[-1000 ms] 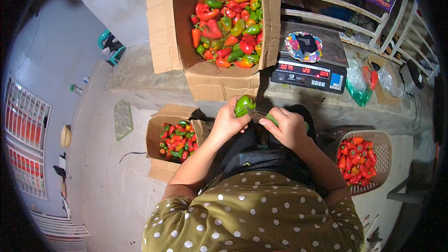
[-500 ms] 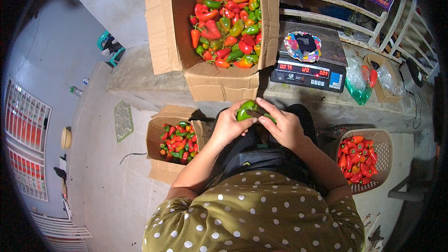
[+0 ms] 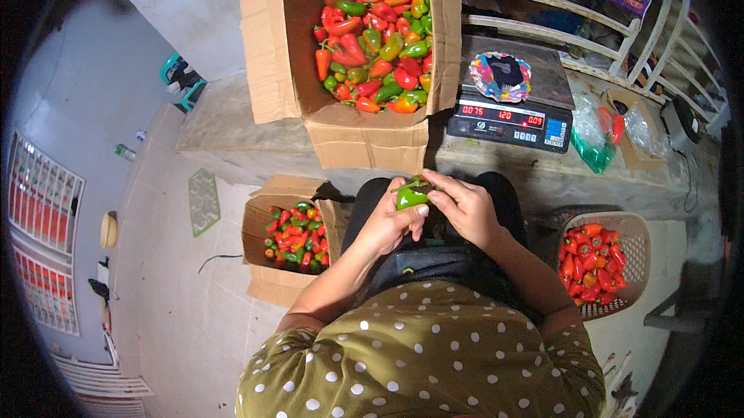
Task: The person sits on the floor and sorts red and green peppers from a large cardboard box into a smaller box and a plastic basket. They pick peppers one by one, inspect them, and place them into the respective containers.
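Over my lap, my left hand (image 3: 384, 223) holds a glossy green pepper (image 3: 410, 199), its stem uppermost. My right hand (image 3: 468, 211) is closed on a small knife (image 3: 425, 187), whose dark blade lies against the pepper's top, with the thumb pressed near it; the handle is mostly hidden by the fingers. Ahead of my hands, an open cardboard box (image 3: 266, 46) full of red, green and orange peppers sits on a concrete ledge (image 3: 225, 143).
A digital scale (image 3: 508, 123) bears a colourful ring-shaped item (image 3: 500, 77). Plastic bags (image 3: 593, 151) lie to its right, before a white railing (image 3: 542, 27). A smaller pepper box (image 3: 263, 275) stands low left, a basket (image 3: 635, 278) of red peppers low right, a green mat (image 3: 204, 201) beyond.
My hands have drawn together and turned the green pepper, so its stem now shows on top and the knife is more covered. The pepper sits slightly lower than a second ago.
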The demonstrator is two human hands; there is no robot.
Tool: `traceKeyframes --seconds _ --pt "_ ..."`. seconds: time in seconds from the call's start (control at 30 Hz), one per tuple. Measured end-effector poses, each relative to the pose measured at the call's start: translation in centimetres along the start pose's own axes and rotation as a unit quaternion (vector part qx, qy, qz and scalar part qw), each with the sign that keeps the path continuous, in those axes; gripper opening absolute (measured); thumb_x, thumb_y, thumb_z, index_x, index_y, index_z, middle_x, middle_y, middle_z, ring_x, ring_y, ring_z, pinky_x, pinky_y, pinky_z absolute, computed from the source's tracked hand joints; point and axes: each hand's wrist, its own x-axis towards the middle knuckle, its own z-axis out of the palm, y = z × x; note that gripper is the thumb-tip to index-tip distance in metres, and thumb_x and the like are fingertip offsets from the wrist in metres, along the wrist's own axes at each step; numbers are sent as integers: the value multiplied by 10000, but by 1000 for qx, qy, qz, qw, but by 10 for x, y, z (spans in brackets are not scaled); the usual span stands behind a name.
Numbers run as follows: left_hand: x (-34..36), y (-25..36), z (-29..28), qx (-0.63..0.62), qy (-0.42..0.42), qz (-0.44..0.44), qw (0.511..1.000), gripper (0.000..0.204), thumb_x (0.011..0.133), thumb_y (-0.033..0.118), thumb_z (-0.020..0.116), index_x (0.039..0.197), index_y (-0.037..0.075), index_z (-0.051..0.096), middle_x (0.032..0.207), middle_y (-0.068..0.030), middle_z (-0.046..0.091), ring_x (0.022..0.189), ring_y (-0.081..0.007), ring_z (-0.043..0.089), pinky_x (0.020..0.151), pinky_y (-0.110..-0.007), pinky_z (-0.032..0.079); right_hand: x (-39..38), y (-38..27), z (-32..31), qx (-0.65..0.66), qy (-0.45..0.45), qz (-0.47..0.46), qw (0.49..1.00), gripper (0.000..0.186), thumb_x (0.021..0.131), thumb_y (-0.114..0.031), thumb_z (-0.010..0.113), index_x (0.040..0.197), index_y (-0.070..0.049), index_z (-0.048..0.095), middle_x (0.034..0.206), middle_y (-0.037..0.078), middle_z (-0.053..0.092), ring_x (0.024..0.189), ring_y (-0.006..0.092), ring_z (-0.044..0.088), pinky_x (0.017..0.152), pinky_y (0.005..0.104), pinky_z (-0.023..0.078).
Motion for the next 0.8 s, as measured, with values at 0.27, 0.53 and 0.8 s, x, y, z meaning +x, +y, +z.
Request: traceKeyframes --seconds 0.27,0.53,0.8 --pt "-22 30 -11 -45 -70 25 996 501 731 112 701 1124 103 390 804 -96 477 576 -149 472 461 -262 448 -11 35 -29 -58 60 146 986 323 914 -239 436 1187 -90 525 1031 188 605 937 334 596 795 362 465" --pt "-31 46 -94 -435 -74 216 871 600 745 179 697 1271 120 414 1014 -38 589 711 -111 523 724 -304 430 -39 91 -18 -88 69 225 968 381 901 -339 446 1163 -80 542 1062 174 600 991 345 571 840 371 442" --pt "-55 29 -188 -482 172 267 816 647 777 357 588 1280 8 380 1198 -175 491 1001 -280 468 849 -389 405 -57 99 -29 -95 63 310 944 381 897 -409 442 1138 -138 558 976 176 622 930 380 580 800 425 450"
